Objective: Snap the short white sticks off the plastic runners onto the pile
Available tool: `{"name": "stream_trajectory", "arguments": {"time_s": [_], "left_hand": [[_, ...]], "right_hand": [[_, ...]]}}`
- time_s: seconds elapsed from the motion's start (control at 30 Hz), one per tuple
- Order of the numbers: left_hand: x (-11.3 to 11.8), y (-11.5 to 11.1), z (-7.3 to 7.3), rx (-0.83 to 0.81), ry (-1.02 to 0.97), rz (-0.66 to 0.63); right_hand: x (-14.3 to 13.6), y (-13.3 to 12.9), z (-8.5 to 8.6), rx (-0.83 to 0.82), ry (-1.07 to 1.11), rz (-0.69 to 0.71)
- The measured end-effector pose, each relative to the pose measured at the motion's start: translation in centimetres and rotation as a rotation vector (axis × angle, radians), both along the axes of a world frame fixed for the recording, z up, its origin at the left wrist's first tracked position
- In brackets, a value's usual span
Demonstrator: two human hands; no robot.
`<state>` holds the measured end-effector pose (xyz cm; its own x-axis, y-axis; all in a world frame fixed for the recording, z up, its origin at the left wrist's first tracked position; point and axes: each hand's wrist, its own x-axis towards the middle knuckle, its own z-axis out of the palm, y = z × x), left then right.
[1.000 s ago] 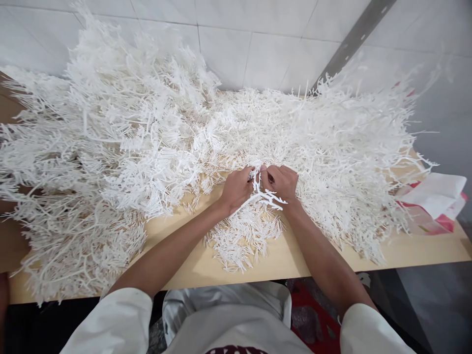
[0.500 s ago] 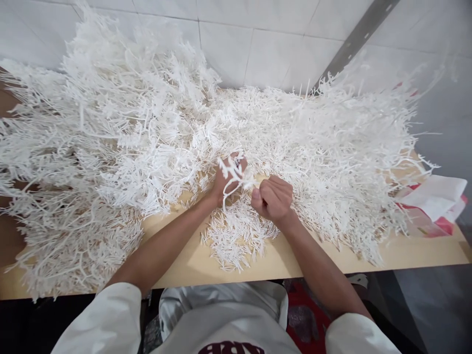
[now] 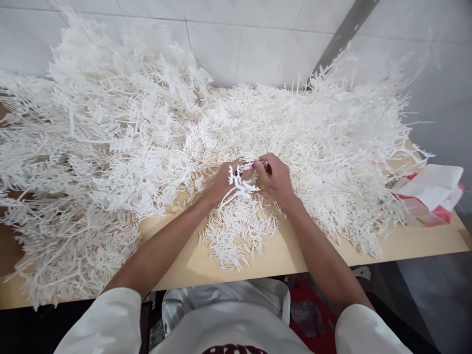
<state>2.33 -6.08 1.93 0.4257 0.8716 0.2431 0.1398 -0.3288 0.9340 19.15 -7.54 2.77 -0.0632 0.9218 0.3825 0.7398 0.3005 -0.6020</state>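
My left hand (image 3: pixel 223 183) is closed around a white branched plastic sprig (image 3: pixel 239 186), whose bare forked stem sticks out toward me. Close beside it, my right hand (image 3: pixel 276 176) has its thumb and fingers pinched at the bristly far end of the same sprig; the exact grip is partly hidden. Under both hands lies a small heap of short white plastic bits (image 3: pixel 239 236), loose on the wooden table (image 3: pixel 173 263).
A tall tangle of white branched sprigs (image 3: pixel 121 123) covers the table's left side. More white pieces (image 3: pixel 342 147) pile up on the right, near a red-and-white plastic bag (image 3: pixel 429 194). A tiled wall (image 3: pixel 214 46) stands behind the table.
My right hand has moved up and inward from a fist beside the sprig to a pinch at its far end. The left hand keeps holding the sprig.
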Motion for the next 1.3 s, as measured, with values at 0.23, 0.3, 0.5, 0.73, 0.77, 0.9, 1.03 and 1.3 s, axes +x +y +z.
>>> {"name": "stream_trajectory", "arguments": {"time_s": [0.23, 0.3, 0.5, 0.73, 0.77, 0.9, 1.03, 1.3], "left_hand": [[0.35, 0.02, -0.35, 0.18, 0.233, 0.079], [0.47, -0.17, -0.32, 0.172, 0.247, 0.078], [0.5, -0.43, -0.66, 0.127, 0.241, 0.06], [0.57, -0.32, -0.23, 0.132, 0.267, 0.05], [0.59, -0.27, -0.11, 0.117, 0.253, 0.038], [0.58, -0.01, 0.05, 0.082, 0.189, 0.012], [0.59, 0.15, -0.21, 0.105, 0.161, -0.01], [0.65, -0.14, -0.77, 0.085, 0.116, 0.114]], "right_hand": [[0.28, -0.48, -0.02, 0.258, -0.402, -0.022], [0.28, -0.61, 0.12, 0.277, -0.414, -0.011], [-0.01, -0.91, 0.58, 0.229, -0.395, -0.005], [-0.3, -0.76, 0.23, 0.179, -0.281, -0.04], [-0.32, -0.71, 0.17, 0.16, -0.246, -0.057], [-0.23, -0.42, 0.12, -0.044, -0.113, -0.108], [-0.02, -0.05, 0.08, -0.104, -0.051, -0.04], [-0.43, -0.54, 0.29, -0.07, -0.205, 0.03]]}}
